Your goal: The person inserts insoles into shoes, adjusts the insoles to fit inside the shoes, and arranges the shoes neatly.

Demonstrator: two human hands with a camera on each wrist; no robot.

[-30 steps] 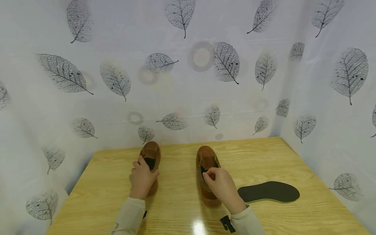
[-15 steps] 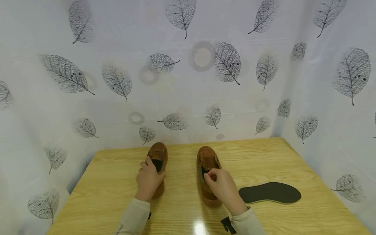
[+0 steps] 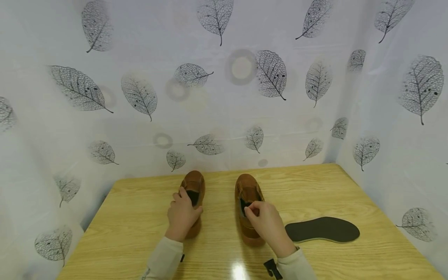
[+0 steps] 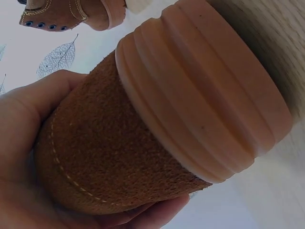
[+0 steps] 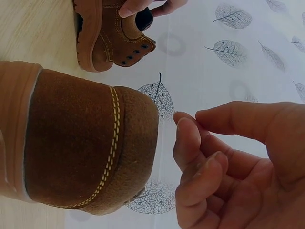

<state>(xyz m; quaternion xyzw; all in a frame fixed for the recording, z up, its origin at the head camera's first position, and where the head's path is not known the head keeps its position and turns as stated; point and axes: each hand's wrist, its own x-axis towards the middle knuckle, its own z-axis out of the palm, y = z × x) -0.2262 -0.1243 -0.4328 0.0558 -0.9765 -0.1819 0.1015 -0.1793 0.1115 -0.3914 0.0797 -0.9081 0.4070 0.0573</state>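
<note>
My left hand (image 3: 182, 214) grips the heel collar of the left brown suede shoe (image 3: 196, 186), thumb on one side and fingers on the other. The left wrist view shows the heel's tan rubber sole (image 4: 205, 86) close beside the table. Above the heel of the right brown shoe (image 3: 247, 184) is my right hand (image 3: 267, 221). Its fingers are loosely curled, the thumb close to the index fingertip, with nothing visible between them. In the right wrist view a gap separates these fingertips from the shoe's heel (image 5: 86, 138). Empty lace eyelets show on the left shoe's front (image 5: 133, 55).
A dark insole (image 3: 323, 229) lies flat on the wood-grain table (image 3: 122, 221), to the right of the right hand. A white curtain (image 3: 224, 112) with leaf prints hangs behind the table and along both sides.
My left hand has shifted the left shoe to the right, closer to the other shoe, in the head view. The right hand stays nearly in place over the right shoe.
</note>
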